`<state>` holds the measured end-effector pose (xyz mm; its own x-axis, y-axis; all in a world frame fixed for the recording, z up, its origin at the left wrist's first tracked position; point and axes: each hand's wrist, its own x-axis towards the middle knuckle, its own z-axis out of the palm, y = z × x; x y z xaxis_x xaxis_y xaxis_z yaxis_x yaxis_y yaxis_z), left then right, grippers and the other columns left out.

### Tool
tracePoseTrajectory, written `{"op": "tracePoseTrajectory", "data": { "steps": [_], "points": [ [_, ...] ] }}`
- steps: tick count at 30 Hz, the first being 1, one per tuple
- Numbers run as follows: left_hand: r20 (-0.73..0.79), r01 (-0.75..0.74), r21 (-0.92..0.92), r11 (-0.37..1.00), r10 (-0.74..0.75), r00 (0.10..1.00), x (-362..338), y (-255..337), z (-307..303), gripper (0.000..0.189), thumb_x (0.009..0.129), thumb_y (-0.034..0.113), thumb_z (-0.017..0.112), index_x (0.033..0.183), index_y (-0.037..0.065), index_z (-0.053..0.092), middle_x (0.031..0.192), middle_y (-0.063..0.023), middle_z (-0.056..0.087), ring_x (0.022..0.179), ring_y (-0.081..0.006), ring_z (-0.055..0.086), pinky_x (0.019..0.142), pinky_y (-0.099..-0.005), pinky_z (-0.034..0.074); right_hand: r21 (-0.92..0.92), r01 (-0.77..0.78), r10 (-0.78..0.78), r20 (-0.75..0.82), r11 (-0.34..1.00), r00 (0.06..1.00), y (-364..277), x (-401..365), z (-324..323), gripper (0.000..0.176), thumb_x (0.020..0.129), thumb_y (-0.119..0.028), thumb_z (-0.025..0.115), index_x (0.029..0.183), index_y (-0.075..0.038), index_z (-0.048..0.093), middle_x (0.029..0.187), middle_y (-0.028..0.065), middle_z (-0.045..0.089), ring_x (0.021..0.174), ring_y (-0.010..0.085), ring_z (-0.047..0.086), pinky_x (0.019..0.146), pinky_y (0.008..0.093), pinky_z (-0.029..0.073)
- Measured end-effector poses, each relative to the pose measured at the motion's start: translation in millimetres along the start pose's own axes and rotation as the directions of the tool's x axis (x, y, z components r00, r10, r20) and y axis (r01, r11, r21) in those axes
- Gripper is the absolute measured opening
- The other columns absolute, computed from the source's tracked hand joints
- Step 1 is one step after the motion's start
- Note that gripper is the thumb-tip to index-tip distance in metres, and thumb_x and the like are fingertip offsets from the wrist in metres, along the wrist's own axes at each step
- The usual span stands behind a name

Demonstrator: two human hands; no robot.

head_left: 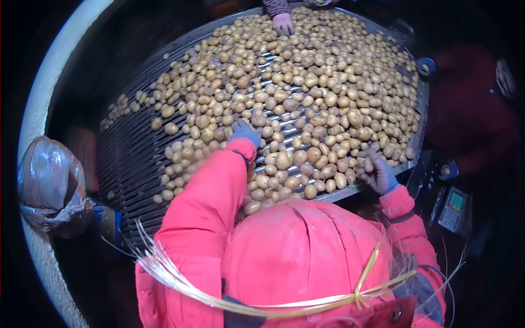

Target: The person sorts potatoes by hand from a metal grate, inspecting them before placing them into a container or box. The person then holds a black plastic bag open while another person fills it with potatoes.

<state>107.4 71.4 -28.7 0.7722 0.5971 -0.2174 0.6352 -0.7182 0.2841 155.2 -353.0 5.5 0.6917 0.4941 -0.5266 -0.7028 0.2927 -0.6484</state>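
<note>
Many loose potatoes cover a slatted metal sorting table. My left hand, in a grey-blue glove, lies on the potatoes near the table's middle, its fingers bent down among them and partly hidden. Over the near right edge hangs my right hand, also gloved, with its fingers loosely curled and apart beside the potatoes there. No potato shows in its fingers. Both sleeves are bright pink.
Across the table, another person's pink-gloved hand touches the potatoes. A person in dark red is at the right. A device with a small screen sits below there. A plastic-lined bag stands by a white post.
</note>
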Motion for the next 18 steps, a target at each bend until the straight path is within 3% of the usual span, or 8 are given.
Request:
{"op": "tracePoseTrajectory", "data": {
  "steps": [3, 4, 6, 8, 9, 11, 16, 18],
  "points": [
    [0.252, -0.084, 0.001, 0.996, 0.081, 0.964, -33.6, 59.6, -21.4, 0.087, 0.085, 0.059, 0.058, 0.152, 0.01, 0.032, 0.153, -0.0275, 0.025, 0.127, -0.0542, 0.045, 0.105, -0.0557, 0.042, -0.317, -0.143, 0.154, 0.008, 0.937, 0.988, 26.7, -20.1, 36.2, 0.034, 0.095, -0.013, 0.055, 0.129, -0.006, 0.054, 0.085, 0.0005, 0.055, 0.066, 0.0105, 0.057, 0.063, 0.0244, 0.053],
    [0.164, -0.264, 0.023, 0.964, 0.257, 0.952, -45.6, 61.4, -6.2, 0.083, 0.084, 0.06, 0.058, 0.15, 0.014, 0.037, 0.155, -0.0272, 0.023, 0.132, -0.0561, 0.037, 0.109, -0.0577, 0.036, -0.269, -0.13, 0.17, 0.132, 0.954, 0.976, 55.9, -1.4, 22.9, 0.029, 0.096, -0.025, 0.061, 0.117, -0.005, 0.061, 0.083, 0.0023, 0.06, 0.065, 0.0103, 0.057, 0.056, 0.026, 0.051],
    [0.221, -0.305, 0.102, 0.947, 0.277, 0.935, -77.6, 84.2, -6.1, 0.077, 0.084, 0.059, 0.06, 0.147, 0.018, 0.043, 0.155, -0.0217, 0.026, 0.139, -0.0524, 0.028, 0.112, -0.0599, 0.031, -0.507, -0.072, 0.143, 0.103, 0.859, 0.984, 62.4, -6.3, 63.8, 0.031, 0.092, -0.029, 0.067, 0.112, -0.005, 0.064, 0.086, 0.0033, 0.063, 0.069, 0.0106, 0.06, 0.058, 0.0264, 0.051],
    [0.212, -0.63, 0.048, 0.775, 0.609, 0.764, -84.2, 71.4, 24.7, 0.067, 0.083, 0.052, 0.061, 0.141, 0.022, 0.05, 0.153, -0.0148, 0.034, 0.14, -0.0474, 0.027, 0.109, -0.0609, 0.033, -0.823, 0.288, -0.107, 0.272, 0.489, 0.956, 86.3, 15.6, 57.6, 0.03, 0.09, -0.032, 0.068, 0.108, -0.007, 0.066, 0.085, 0.0043, 0.064, 0.07, 0.0106, 0.06, 0.057, 0.0273, 0.05],
    [0.205, -0.625, 0.052, 0.779, 0.605, 0.77, -91.0, 60.4, 32.9, 0.067, 0.083, 0.052, 0.061, 0.141, 0.022, 0.05, 0.153, -0.0148, 0.034, 0.14, -0.0474, 0.027, 0.109, -0.0609, 0.033, -0.822, 0.296, -0.106, 0.281, 0.486, 0.954, 87.9, 19.5, 58.4, 0.03, 0.09, -0.032, 0.068, 0.108, -0.007, 0.066, 0.085, 0.0043, 0.064, 0.07, 0.0106, 0.06, 0.057, 0.0273, 0.05],
    [0.161, -0.841, 0.154, 0.518, 0.827, 0.539, -105.0, 34.0, 38.2, 0.054, 0.082, 0.038, 0.064, 0.134, 0.024, 0.056, 0.147, -0.0087, 0.043, 0.138, -0.042, 0.033, 0.105, -0.059, 0.037, -0.89, 0.086, 0.038, 0.115, 0.448, 0.993, 85.9, 27.4, 62.4, 0.028, 0.09, -0.032, 0.068, 0.103, -0.008, 0.068, 0.082, 0.0046, 0.063, 0.067, 0.0114, 0.06, 0.057, 0.0285, 0.049],
    [-0.083, -0.836, 0.091, 0.541, 0.841, 0.535, -146.1, -13.0, -1.9, 0.038, 0.083, 0.019, 0.064, 0.12, 0.019, 0.064, 0.137, -0.0071, 0.051, 0.131, -0.0395, 0.042, 0.101, -0.0518, 0.042, -0.898, 0.076, 0.23, 0.191, 0.433, 0.954, 87.3, 37.8, 68.2, 0.022, 0.093, -0.028, 0.066, 0.1, -0.008, 0.069, 0.079, 0.0, 0.063, 0.072, 0.0089, 0.057, 0.062, 0.0259, 0.047],
    [-0.073, -0.839, 0.025, 0.543, 0.838, 0.541, -166.9, -30.8, -13.9, 0.036, 0.082, 0.019, 0.064, 0.118, 0.014, 0.064, 0.136, -0.0084, 0.052, 0.128, -0.0407, 0.044, 0.101, -0.0498, 0.043, -0.853, 0.198, -0.024, 0.213, 0.483, 0.977, 94.3, 55.5, 64.4, 0.024, 0.094, -0.028, 0.064, 0.106, -0.008, 0.067, 0.08, 0.001, 0.065, 0.068, 0.0077, 0.059, 0.057, 0.0262, 0.048]
  ]
}}
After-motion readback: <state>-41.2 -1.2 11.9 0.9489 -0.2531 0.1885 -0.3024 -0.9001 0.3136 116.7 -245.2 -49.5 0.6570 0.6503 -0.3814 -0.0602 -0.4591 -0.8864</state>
